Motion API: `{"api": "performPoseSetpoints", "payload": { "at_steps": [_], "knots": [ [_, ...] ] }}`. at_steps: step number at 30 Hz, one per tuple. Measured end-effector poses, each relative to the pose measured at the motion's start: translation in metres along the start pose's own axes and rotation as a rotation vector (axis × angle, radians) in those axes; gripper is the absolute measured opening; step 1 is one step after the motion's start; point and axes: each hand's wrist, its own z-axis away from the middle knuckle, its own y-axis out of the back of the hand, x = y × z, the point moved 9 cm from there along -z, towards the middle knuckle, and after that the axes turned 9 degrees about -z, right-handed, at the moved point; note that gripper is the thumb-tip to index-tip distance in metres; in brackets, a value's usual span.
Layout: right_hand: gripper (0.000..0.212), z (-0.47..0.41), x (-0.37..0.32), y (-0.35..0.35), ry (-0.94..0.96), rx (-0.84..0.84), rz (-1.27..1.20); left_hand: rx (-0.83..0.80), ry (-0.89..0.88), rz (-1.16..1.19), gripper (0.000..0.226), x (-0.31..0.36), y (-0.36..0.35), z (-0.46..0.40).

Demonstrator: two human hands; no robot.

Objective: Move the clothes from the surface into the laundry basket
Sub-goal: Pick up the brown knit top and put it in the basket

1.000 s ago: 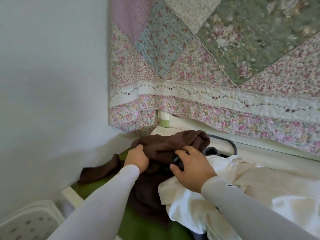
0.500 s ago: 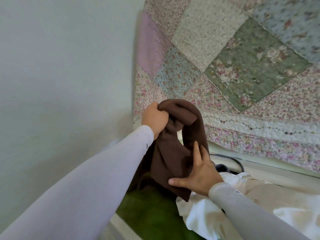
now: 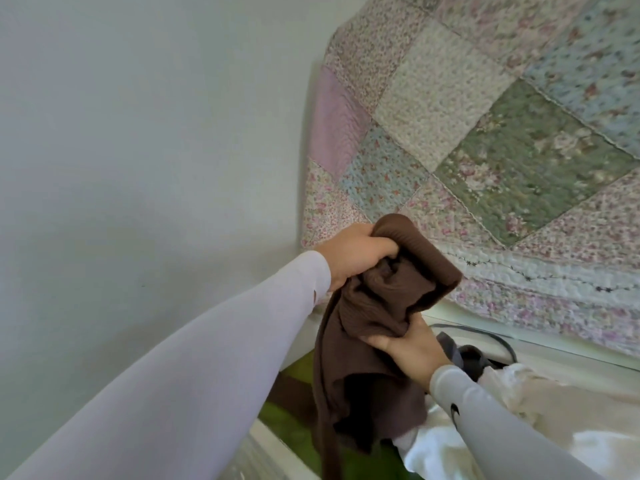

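My left hand (image 3: 356,256) is raised with its arm stretched forward, fist bunched round the top of the brown garment (image 3: 377,327). It hangs lengthwise straight down from that grip. Lower, my right hand (image 3: 410,348) clutches its middle folds.

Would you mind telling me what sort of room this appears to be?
Probably a bedroom or laundry corner at home: a floral patchwork quilt hangs on the wall, white clothes lie heaped below, and both hands lift a brown garment.
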Motion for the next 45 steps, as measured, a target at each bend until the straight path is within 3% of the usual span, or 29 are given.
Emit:
{"api": "performPoseSetpoints", "payload": {
  "at_steps": [2,5,7,12,14,17,19,21,24,28,31,33,37,45],
  "knots": [
    [0.039,-0.003,-0.001,0.003,-0.013,0.080,-0.029,0.010,0.010,0.010,0.012,-0.005,0.005,0.002],
    [0.022,-0.004,-0.013,0.006,0.008,0.132,-0.117,0.077,0.066,0.070,0.011,-0.026,0.026,0.005],
    [0.021,-0.004,-0.021,0.006,0.020,0.157,-0.119,0.089,0.150,0.094,0.018,-0.052,0.037,0.009],
    [0.022,-0.008,-0.040,0.002,0.054,0.208,-0.031,-0.159,0.364,0.109,0.024,-0.123,0.043,0.042],
    [0.017,-0.010,-0.049,0.000,0.063,0.230,0.037,-0.156,0.378,0.160,0.037,-0.140,0.055,0.055],
    [0.018,-0.010,-0.073,-0.002,0.104,0.262,0.104,0.061,0.336,0.398,0.055,-0.150,0.083,0.061],
    [0.020,-0.008,-0.095,-0.009,0.162,0.246,0.159,0.165,0.252,0.489,0.086,-0.144,0.095,0.059],
    [0.024,-0.006,-0.114,-0.021,0.218,0.196,0.237,0.157,0.164,0.466,0.107,-0.128,0.093,0.055],
    [0.035,-0.003,-0.130,-0.043,0.290,0.104,0.307,0.057,0.090,0.500,0.117,-0.110,0.072,0.047],
    [0.024,0.003,-0.141,-0.058,0.317,0.025,0.151,-0.188,0.096,0.562,0.086,-0.119,0.026,0.054],
    [0.025,0.008,-0.145,-0.069,0.306,-0.084,0.069,-0.285,0.081,0.651,0.091,-0.131,0.001,0.062],
    [0.028,0.009,-0.140,-0.072,0.274,-0.129,0.033,-0.227,0.057,0.671,0.086,-0.137,0.001,0.060],
    [0.028,0.005,-0.128,-0.070,0.197,-0.184,-0.096,-0.090,-0.006,0.656,0.042,-0.128,0.015,0.059],
    [0.036,-0.002,-0.121,-0.053,0.184,-0.210,-0.125,0.119,-0.134,0.584,0.046,-0.105,0.050,0.048]
  ]
}}
